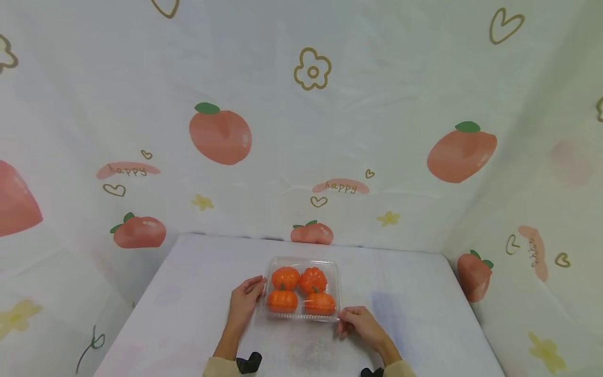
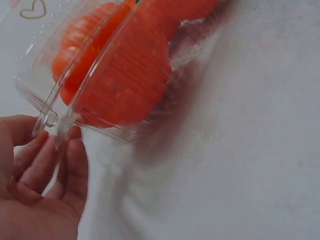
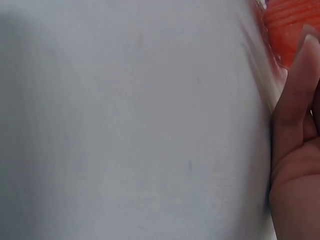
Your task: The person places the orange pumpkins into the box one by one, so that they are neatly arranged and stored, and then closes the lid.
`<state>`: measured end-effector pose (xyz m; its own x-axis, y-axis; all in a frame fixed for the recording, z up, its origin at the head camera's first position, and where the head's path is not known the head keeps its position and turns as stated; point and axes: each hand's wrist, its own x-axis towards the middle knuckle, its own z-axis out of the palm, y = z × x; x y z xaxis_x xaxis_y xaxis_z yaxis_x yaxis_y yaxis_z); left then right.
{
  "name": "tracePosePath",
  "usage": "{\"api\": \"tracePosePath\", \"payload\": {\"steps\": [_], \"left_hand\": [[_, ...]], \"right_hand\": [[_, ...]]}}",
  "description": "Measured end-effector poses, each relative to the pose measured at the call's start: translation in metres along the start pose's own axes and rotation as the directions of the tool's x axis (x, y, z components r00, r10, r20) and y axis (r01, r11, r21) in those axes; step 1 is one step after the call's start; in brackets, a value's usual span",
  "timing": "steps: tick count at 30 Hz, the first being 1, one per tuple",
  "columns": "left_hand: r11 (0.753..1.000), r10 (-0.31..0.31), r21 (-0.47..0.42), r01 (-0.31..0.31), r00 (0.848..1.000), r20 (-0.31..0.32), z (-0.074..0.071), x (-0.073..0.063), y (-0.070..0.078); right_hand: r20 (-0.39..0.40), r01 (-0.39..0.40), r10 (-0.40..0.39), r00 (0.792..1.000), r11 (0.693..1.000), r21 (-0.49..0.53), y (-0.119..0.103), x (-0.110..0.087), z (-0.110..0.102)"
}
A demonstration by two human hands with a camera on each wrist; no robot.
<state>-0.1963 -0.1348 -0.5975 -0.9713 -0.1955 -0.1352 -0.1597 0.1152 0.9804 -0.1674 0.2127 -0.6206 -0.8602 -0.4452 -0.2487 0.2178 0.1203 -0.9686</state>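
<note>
A clear plastic clamshell box (image 1: 301,316) sits in the middle of the scene with its lid down over several small orange pumpkins (image 1: 285,278). Green stems show on some of them. My left hand (image 1: 246,301) is at the box's left side; in the left wrist view, its thumb and fingers pinch the rim (image 2: 49,117) at a corner. At the front right corner, my right hand (image 1: 361,323) holds the box edge between thumb and curled fingers. The right wrist view shows only part of that hand (image 3: 297,150) beside an orange pumpkin (image 3: 290,30).
The box is over a white cloth-covered table (image 1: 198,293). White curtains (image 1: 264,199) printed with peaches, flowers and hearts enclose the table at the back and both sides. A black strap piece (image 1: 249,363) shows by the left sleeve (image 1: 221,367).
</note>
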Motion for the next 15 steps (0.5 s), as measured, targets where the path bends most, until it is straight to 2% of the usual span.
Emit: {"api": "tracePosePath", "payload": {"steps": [4,9,12,15], "left_hand": [[0.992,-0.038,0.122,0.033,0.999,0.037,-0.005,-0.009,0.003],[0.981,-0.084,0.186,0.059,0.988,0.129,-0.016,-0.019,0.003],[0.980,-0.126,0.182,0.084,0.965,0.232,-0.023,-0.021,0.002],[0.980,-0.154,0.172,0.098,0.923,0.353,-0.030,-0.023,0.003]], "right_hand": [[-0.038,-0.018,0.018,0.999,1.000,0.013,0.001,0.001,0.001],[-0.069,-0.031,0.033,0.997,0.999,0.026,0.004,0.002,0.002],[-0.093,-0.037,0.040,0.995,0.999,0.027,0.006,0.003,0.002],[-0.095,-0.040,0.043,0.995,0.999,0.034,0.007,0.003,0.001]]}}
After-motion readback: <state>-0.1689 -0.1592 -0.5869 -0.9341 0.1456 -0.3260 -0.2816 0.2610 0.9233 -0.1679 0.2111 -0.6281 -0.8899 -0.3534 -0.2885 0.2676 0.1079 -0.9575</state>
